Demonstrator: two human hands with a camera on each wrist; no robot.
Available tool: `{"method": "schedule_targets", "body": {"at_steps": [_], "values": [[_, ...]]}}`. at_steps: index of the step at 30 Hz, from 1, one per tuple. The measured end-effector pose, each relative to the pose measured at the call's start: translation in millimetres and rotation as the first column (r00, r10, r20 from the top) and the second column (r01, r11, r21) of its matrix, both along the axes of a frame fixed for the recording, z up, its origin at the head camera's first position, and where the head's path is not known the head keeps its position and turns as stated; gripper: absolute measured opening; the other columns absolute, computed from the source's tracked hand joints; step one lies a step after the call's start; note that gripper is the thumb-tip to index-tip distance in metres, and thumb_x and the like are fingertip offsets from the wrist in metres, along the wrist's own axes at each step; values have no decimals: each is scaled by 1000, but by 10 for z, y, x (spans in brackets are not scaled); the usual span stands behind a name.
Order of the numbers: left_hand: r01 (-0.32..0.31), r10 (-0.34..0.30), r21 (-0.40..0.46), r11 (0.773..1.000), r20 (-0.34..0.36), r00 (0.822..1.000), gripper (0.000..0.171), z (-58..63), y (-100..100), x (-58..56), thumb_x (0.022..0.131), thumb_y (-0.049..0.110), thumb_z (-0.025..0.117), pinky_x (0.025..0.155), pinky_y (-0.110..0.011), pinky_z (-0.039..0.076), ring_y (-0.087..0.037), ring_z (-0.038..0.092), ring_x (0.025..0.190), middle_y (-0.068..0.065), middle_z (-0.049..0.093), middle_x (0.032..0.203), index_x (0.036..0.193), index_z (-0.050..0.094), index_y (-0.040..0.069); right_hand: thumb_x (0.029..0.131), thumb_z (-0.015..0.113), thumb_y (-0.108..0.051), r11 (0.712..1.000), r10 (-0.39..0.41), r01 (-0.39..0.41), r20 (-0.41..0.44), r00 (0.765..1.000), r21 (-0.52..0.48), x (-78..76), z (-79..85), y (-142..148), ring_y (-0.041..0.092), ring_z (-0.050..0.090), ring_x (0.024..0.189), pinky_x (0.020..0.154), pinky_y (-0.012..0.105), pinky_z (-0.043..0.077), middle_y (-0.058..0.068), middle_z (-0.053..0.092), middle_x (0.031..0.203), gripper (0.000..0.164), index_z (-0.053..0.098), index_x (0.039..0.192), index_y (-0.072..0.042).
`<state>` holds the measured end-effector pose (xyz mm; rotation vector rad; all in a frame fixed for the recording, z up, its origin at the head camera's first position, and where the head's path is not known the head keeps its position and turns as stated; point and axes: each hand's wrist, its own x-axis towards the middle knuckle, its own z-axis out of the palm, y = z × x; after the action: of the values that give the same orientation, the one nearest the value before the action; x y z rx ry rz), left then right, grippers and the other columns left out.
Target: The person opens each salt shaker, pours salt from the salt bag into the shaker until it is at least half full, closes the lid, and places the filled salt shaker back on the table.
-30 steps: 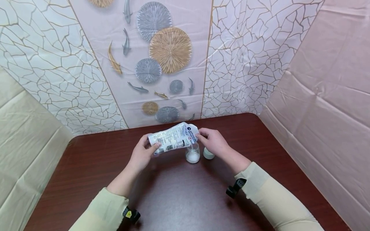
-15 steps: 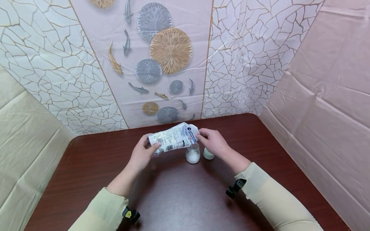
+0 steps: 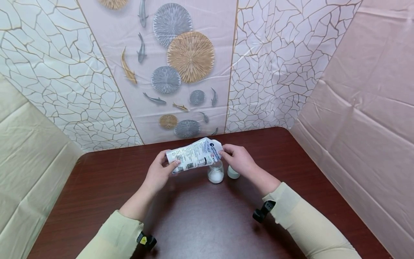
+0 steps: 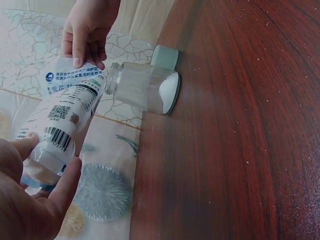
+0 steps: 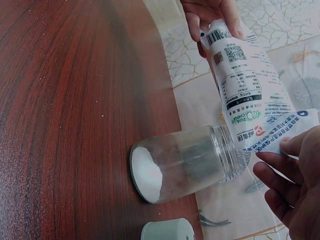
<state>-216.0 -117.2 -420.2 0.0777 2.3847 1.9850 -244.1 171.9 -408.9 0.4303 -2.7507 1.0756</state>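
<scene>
A white printed salt bag (image 3: 192, 155) is held tilted over a glass jar (image 3: 215, 175), its right end low at the jar's mouth. My left hand (image 3: 157, 173) grips the bag's left end, thumb on the printed face. At the other end, the fingers and thumb of my right hand (image 3: 240, 159) pinch the bag's corner. The jar stands upright on the table, with white salt (image 5: 146, 175) heaped in its bottom in the right wrist view. Whether salt is flowing out cannot be made out. Beside the jar, under my right hand, sits a pale green lid (image 3: 233, 173).
The dark red-brown table (image 3: 191, 216) carries a few scattered white grains in the wrist views. Behind it hangs a patterned cloth (image 3: 181, 108), and plain pinkish cloth (image 3: 362, 108) closes off the right side.
</scene>
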Motion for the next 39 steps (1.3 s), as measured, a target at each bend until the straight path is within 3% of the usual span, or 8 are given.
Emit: {"method": "schedule_targets", "body": {"at_steps": [12, 19, 39], "values": [[0, 0, -1, 1000, 9, 1000, 44, -8, 0, 0, 95, 10, 68, 76, -40, 59, -20, 64, 95, -17, 62, 121, 134, 49, 10, 98, 64, -22, 1000, 6, -6, 9, 1000, -1, 2, 8, 3, 18, 57, 80, 71, 35, 47, -2, 68, 90, 11, 71, 102, -14], [2, -2, 2, 1000, 7, 1000, 44, -11, -2, -8, 95, 10, 68, 80, -47, 58, -20, 63, 95, -17, 61, 122, 134, 49, 9, 98, 64, -22, 1000, 4, -4, 19, 1000, -7, 1, 12, 5, 18, 58, 81, 73, 35, 48, -2, 68, 92, 10, 71, 102, -15], [-8, 8, 11, 1000, 4, 1000, 44, -21, 8, 3, 94, 10, 68, 82, -51, 56, -19, 63, 94, -17, 61, 121, 134, 49, 10, 98, 63, -23, 1000, 8, -8, 36, 999, -9, -12, -1, 4, 19, 57, 82, 73, 36, 48, -1, 69, 93, 12, 71, 103, -15]]}}
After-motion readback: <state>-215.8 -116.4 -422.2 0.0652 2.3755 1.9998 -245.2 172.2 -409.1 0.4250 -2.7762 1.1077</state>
